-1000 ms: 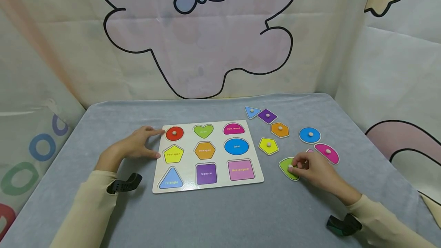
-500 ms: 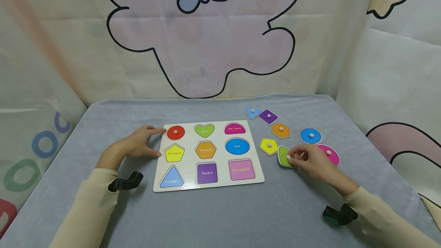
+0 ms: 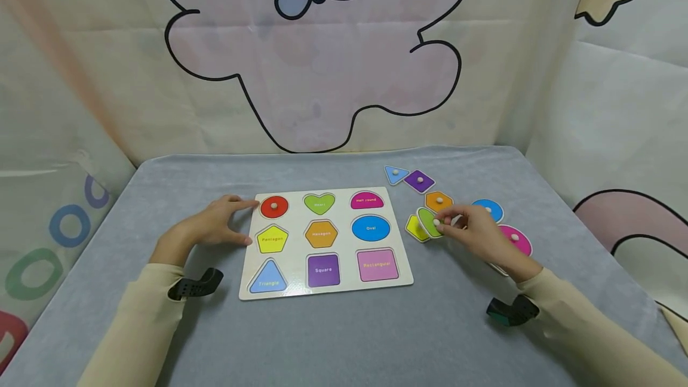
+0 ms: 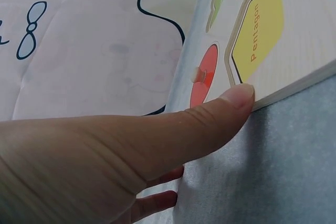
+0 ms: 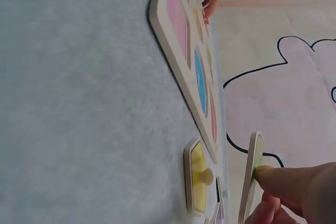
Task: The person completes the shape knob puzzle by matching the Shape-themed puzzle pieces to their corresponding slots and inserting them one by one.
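Observation:
My right hand (image 3: 481,237) pinches a green heart puzzle piece (image 3: 426,221) by its small round knob. In the head view the heart overlaps the yellow pentagon piece (image 3: 415,230); in the right wrist view it hangs tilted above the cloth, apart from that pentagon piece (image 5: 198,182). To the left lies a white shape puzzle board (image 3: 297,240) with labelled recesses and a red circle piece (image 3: 273,208) set in its corner. My left hand (image 3: 206,226) touches the board's left edge with thumb (image 4: 239,98) and forefinger extended.
Beyond the right hand lie a blue triangle piece (image 3: 395,175), a purple square piece (image 3: 418,182), an orange hexagon piece (image 3: 436,200), a blue oval piece (image 3: 491,208) and a magenta half-round piece (image 3: 516,239). A grey-blue cloth (image 3: 344,339) covers the table; printed curtains surround it.
The right hand has lifted the green heart and carried it left and away from the person, toward the yellow pentagon piece. The left hand stays at the board's edge.

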